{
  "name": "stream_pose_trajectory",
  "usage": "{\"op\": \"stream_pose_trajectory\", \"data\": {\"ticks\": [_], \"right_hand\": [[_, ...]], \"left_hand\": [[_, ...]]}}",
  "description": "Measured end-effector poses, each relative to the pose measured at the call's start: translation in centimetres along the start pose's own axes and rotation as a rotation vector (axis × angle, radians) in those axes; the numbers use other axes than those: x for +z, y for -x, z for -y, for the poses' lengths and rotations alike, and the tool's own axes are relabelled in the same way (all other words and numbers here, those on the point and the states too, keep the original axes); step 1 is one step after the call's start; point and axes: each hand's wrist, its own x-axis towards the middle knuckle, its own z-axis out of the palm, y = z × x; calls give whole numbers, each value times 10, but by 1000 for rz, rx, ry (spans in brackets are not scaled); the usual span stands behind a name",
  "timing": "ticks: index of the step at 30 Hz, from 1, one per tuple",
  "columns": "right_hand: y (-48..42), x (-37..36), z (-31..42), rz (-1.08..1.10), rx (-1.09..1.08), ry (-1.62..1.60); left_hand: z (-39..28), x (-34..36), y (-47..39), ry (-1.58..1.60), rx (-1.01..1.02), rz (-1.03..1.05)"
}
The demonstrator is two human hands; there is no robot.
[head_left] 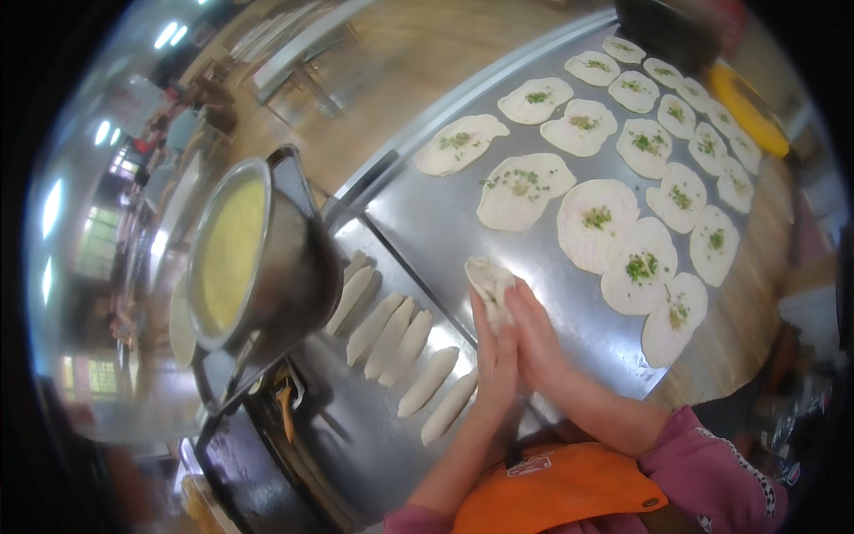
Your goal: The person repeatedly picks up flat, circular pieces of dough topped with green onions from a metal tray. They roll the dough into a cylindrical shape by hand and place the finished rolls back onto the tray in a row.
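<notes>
Between my two palms is a folded piece of dough (492, 284), its upper end sticking out past my fingers. My left hand (495, 357) presses it from the left and my right hand (537, 340) from the right. Most of the dough's lower part is hidden by the fingers. Beyond my hands, flat dough rounds (597, 200) lie spread over the steel worktop (427, 213), each with a small heap of chopped green onion (642, 265) on it. To the left of my hands rest several long rolled dough pieces (390, 337) in a row.
A large metal pot (293, 267) of pale yellow contents stands at the left in a tray (217, 377). Beside it lies a wooden-handled brush (285, 407). A yellow object (750, 110) borders the worktop's far right, and a wooden surface (747, 327) adjoins its right edge.
</notes>
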Motion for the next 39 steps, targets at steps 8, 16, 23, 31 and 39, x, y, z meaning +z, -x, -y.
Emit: {"op": "stream_pose_trajectory", "data": {"ticks": [8, 16, 23, 31, 39], "right_hand": [[41, -30, -24, 186, 209, -296], [59, -82, -24, 188, 472, -468], [56, -134, -57, 74, 664, -193], [32, -152, -52, 20, 658, 113], [-45, -195, -1, 102, 520, 331]], "left_hand": [[-15, -4, 65, 542, -257, -302], [6, -56, 143, 1238, -153, -321], [35, -100, 216, 1103, -173, -534], [49, -183, 334, 1337, -62, -962], [60, -227, 408, 1294, -137, -1234]]}}
